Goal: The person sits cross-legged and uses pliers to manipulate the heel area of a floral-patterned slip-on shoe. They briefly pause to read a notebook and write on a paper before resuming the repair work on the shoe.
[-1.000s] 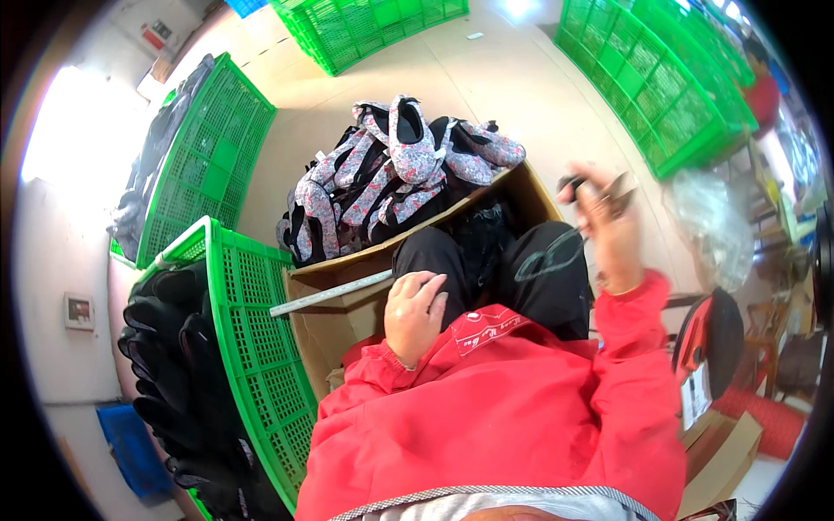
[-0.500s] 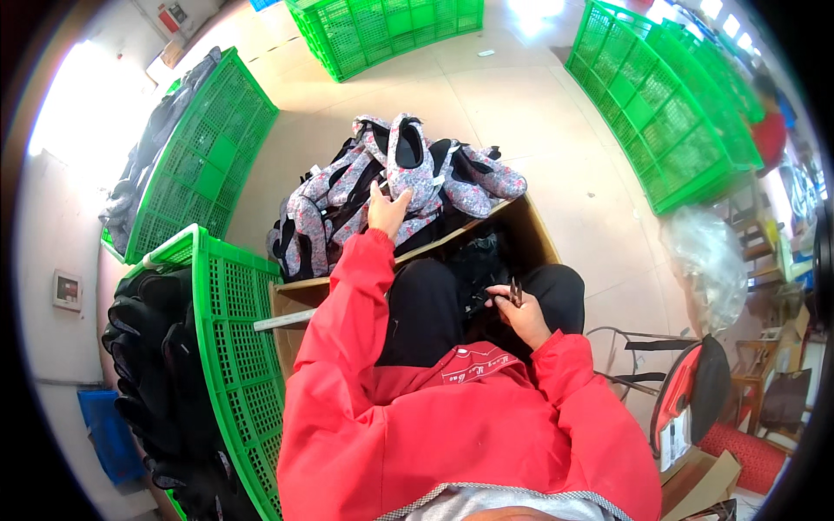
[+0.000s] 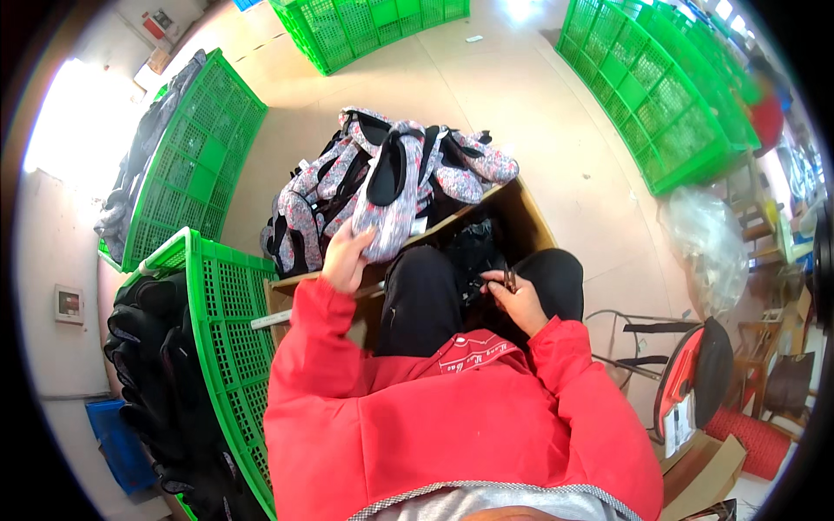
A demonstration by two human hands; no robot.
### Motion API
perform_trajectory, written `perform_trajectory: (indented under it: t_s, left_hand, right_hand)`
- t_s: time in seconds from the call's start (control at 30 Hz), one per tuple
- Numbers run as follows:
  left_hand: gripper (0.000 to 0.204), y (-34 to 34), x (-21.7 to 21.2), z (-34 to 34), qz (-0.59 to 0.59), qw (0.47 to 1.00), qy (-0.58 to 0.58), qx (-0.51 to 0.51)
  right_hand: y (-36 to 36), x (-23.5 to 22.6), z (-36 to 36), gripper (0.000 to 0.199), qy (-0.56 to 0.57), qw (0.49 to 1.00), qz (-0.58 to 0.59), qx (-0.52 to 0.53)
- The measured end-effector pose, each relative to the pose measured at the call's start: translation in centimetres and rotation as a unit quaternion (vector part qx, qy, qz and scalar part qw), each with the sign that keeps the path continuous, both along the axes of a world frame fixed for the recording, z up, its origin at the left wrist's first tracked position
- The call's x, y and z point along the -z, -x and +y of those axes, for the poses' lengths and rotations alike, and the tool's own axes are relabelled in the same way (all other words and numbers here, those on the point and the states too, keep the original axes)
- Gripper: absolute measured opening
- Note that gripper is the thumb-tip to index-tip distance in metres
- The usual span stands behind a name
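My left hand [image 3: 346,258] grips the toe end of a floral slip-on shoe [image 3: 387,227], grey-white with small red flowers and a black lining. The shoe is tilted, its opening facing up, in front of a heap of matching floral shoes [image 3: 302,217]. That heap lies on top of an open wooden box [image 3: 532,217] before my knees. Above my lap, my right hand [image 3: 521,304] is closed around small dark thread snips [image 3: 510,280], their short points upward. Black material [image 3: 474,247] sits in the box's shadowed opening, its kind unclear.
Close on my left stands a green crate [image 3: 228,334] of black shoes [image 3: 165,365]. Another green crate [image 3: 195,165] holding grey pieces is farther left. More green crates [image 3: 373,30] [image 3: 647,95] stand ahead and right. A folding chair [image 3: 686,382] and clear plastic bag [image 3: 708,252] are at right.
My left hand has drawn the floral shoe off the heap toward me, gripping it now by its toe end. My right hand stays over my lap with the snips.
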State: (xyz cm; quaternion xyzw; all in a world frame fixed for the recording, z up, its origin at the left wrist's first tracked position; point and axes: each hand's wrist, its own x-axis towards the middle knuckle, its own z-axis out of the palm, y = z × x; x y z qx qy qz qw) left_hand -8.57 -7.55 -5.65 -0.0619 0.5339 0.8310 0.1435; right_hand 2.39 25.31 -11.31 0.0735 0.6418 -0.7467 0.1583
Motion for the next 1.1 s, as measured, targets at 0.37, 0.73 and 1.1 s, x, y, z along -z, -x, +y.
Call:
perform_trajectory:
  t_s: [0.37, 0.73, 1.1]
  left_hand:
    - [0.061, -23.3, -2.7, -4.4, -0.105, 0.991, 0.048, 0.068]
    - [0.073, -25.1, -2.8, -7.6, -0.124, 0.965, 0.14, 0.185]
    - [0.069, -17.3, -11.2, 1.2, 0.336, 0.742, 0.505, 0.284]
  right_hand:
    - [-2.2, -5.3, -4.6, 0.047, -0.041, 0.99, 0.106, -0.087]
    - [-4.8, -2.3, -6.6, 0.015, -0.133, 0.974, 0.149, -0.108]
    - [-5.5, -1.9, -4.6, 0.008, 0.221, 0.966, 0.022, -0.134]
